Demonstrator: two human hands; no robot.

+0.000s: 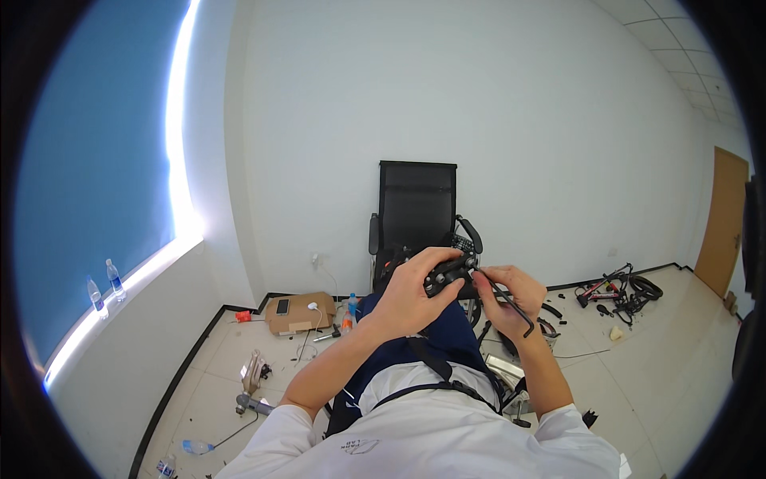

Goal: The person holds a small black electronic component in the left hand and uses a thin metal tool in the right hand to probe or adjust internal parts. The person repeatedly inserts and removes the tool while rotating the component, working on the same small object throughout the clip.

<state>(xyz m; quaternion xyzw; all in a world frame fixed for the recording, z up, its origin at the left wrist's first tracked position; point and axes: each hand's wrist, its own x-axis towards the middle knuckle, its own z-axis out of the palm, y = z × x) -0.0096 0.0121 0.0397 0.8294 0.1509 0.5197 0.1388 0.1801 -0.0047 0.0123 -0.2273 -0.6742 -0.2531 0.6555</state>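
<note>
My left hand point(411, 291) is raised in front of me and grips a black mechanical part point(448, 274), a small assembly with round bolt heads. My right hand point(504, 297) holds a black L-shaped hex key point(511, 302); its short tip meets the right end of the part near my left thumb, and its long arm slants down to the right. Both forearms rise from the lower edge over my white shirt and dark blue lap. Behind the hands stands a black office chair point(416, 209) against the white wall.
A cardboard box point(299, 313) with a phone lies on the tiled floor at left, with bottles and small tools nearby. Two water bottles point(106, 286) stand on the window sill. Black and red bicycle parts point(618, 289) lie at right near a wooden door point(722, 223).
</note>
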